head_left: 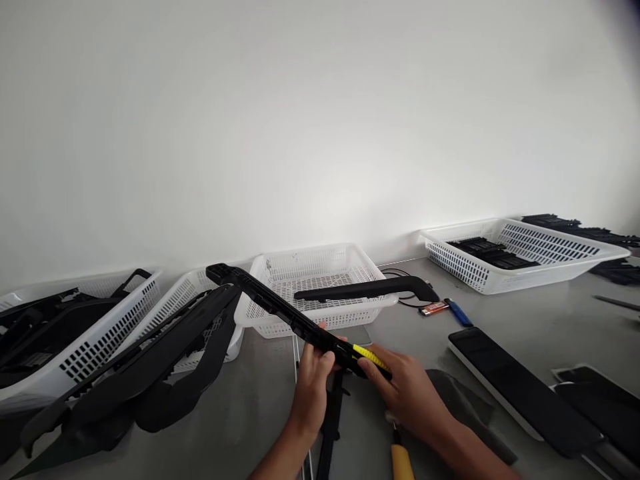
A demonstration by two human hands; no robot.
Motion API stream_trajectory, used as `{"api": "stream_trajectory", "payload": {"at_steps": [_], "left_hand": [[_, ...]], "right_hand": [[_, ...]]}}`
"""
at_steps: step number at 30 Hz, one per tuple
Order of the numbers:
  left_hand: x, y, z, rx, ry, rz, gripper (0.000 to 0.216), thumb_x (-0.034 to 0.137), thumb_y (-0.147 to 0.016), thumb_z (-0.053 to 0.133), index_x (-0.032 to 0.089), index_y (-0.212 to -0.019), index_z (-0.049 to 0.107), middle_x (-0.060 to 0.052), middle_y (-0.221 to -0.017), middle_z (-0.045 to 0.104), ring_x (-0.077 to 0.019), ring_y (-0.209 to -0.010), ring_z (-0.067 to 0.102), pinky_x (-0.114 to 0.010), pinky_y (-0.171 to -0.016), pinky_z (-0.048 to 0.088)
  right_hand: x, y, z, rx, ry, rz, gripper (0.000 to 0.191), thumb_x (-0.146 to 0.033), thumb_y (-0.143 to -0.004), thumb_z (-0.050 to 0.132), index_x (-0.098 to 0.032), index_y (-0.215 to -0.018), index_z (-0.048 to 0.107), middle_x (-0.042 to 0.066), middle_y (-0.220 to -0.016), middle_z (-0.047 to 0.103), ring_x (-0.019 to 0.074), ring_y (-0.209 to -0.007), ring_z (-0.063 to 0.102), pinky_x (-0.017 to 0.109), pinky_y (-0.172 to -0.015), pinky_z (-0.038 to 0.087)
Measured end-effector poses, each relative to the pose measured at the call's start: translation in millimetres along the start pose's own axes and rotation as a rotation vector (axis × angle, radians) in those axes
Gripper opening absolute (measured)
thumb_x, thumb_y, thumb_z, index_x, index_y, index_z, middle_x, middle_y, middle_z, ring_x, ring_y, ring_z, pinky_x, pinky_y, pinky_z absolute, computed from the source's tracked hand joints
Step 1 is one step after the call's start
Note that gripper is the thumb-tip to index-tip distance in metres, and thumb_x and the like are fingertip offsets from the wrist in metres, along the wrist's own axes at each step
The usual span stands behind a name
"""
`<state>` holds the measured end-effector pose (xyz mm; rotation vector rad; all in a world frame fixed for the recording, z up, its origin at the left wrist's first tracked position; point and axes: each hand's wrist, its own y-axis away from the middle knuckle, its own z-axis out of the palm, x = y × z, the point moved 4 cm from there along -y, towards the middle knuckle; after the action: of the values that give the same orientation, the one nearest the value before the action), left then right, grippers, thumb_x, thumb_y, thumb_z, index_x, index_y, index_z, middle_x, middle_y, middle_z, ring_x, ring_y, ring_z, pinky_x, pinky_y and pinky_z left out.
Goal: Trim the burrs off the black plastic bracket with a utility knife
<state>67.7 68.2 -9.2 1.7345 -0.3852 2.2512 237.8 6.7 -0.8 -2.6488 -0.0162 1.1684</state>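
Observation:
My left hand (311, 390) is wrapped round the near part of a long black plastic strip (273, 307), which slants up and away to the left over the table. My right hand (407, 393) is closed on the strip's near end together with a yellow tool (370, 357) that lies against it. Both hands sit close together just above the grey table (525, 320).
A white basket (320, 267) behind the strip carries a curved black part (367, 289) across its rim. Baskets heaped with black parts (75, 333) fill the left. Another basket (520, 253) sits far right. Flat black panels (515, 387), a lighter (434, 309), and a yellow-handled tool (401, 460) lie nearby.

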Motion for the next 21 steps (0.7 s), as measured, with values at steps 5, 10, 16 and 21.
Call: {"api": "stream_trajectory", "payload": {"at_steps": [5, 10, 16, 21], "left_hand": [[2.1, -1.7, 4.6, -0.029, -0.064, 0.040, 0.068, 0.063, -0.095, 0.062, 0.029, -0.152, 0.048, -0.014, -0.144, 0.065, -0.0339, -0.133, 0.062, -0.045, -0.103, 0.057], [6.3, -2.0, 3.5, 0.020, -0.094, 0.079, 0.055, 0.066, -0.097, 0.056, 0.027, -0.136, 0.060, -0.013, -0.142, 0.066, -0.0334, -0.127, 0.065, -0.042, -0.095, 0.060], [4.2, -1.7, 2.9, 0.043, -0.043, 0.046, 0.058, 0.069, -0.096, 0.056, 0.024, -0.133, 0.057, -0.014, -0.130, 0.072, -0.0308, -0.111, 0.073, -0.039, -0.084, 0.061], [-1.6, -3.1, 0.8, 0.063, 0.013, -0.012, 0.067, 0.073, -0.092, 0.059, 0.022, -0.135, 0.053, -0.011, -0.109, 0.077, -0.0279, -0.089, 0.076, -0.038, -0.073, 0.060]], "right_hand": [[-2.2, -1.5, -4.4, 0.000, -0.036, -0.044, 0.048, -0.058, -0.108, 0.042, -0.021, -0.089, 0.066, 0.003, -0.078, 0.067, 0.0175, -0.069, 0.060, 0.027, -0.064, 0.037], [-10.0, -2.3, -7.0, 0.025, -0.006, -0.109, 0.047, -0.053, -0.109, 0.042, -0.020, -0.081, 0.061, 0.004, -0.083, 0.065, 0.0185, -0.077, 0.060, 0.027, -0.068, 0.041], [-12.6, -2.6, -7.7, 0.042, -0.051, -0.131, 0.043, -0.050, -0.109, 0.044, -0.020, -0.088, 0.067, 0.004, -0.085, 0.067, 0.0174, -0.075, 0.061, 0.025, -0.067, 0.043], [-9.6, -2.2, -7.0, 0.048, -0.059, -0.124, 0.043, -0.050, -0.109, 0.044, -0.020, -0.094, 0.071, 0.005, -0.085, 0.070, 0.0175, -0.074, 0.063, 0.025, -0.067, 0.044]]}}
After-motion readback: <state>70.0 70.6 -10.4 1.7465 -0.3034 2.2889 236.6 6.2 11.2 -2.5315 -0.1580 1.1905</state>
